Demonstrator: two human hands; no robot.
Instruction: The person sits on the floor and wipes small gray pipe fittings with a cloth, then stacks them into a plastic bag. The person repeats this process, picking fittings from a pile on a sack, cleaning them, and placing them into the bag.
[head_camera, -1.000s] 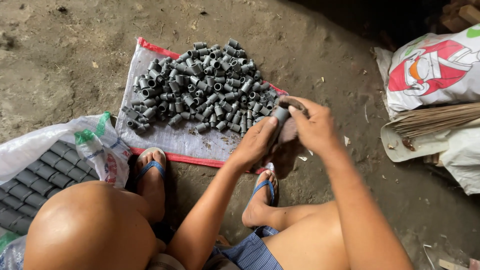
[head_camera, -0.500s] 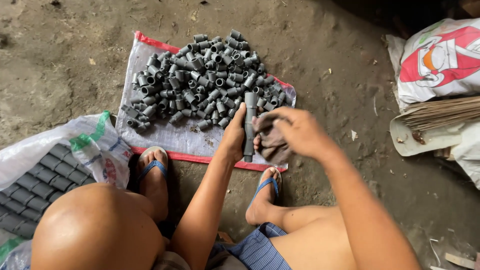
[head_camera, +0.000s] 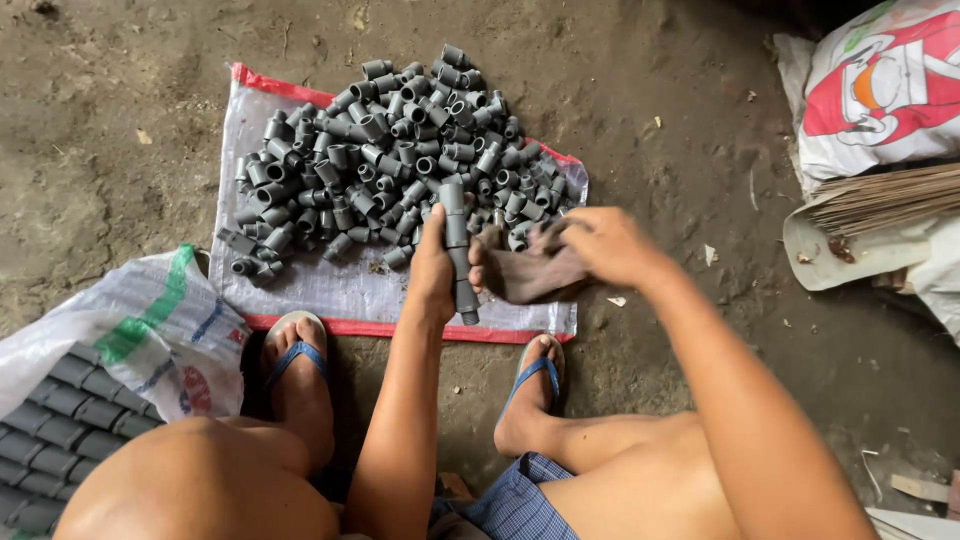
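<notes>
Looking down from head height at bare knees and two sandalled feet on a dirt floor. Gripping a grey pipe fitting (head_camera: 457, 250) upright in the left hand (head_camera: 435, 270), fingers wrapped round its middle, both ends sticking out above and below. Clutching a brown rag (head_camera: 530, 272) in the right hand (head_camera: 610, 245), fingers closed over the cloth, pressing it against the fitting's side just beside the left thumb. Holding both over the near edge of a woven mat (head_camera: 300, 285) with a red border. Lying heaped on the mat, a pile (head_camera: 380, 160) of many short grey fittings. Sitting at the lower left, an open sack (head_camera: 150, 330) showing rows of larger dark pipe pieces. Resting at the upper right, a printed bag (head_camera: 880, 90) and a bundle of thin sticks.

Probably handling as light, rigid plastic, smooth and perhaps a little slippery if dusty; unlikely to crack under a firm grip. Best held round the middle, leaving the ends free.
</notes>
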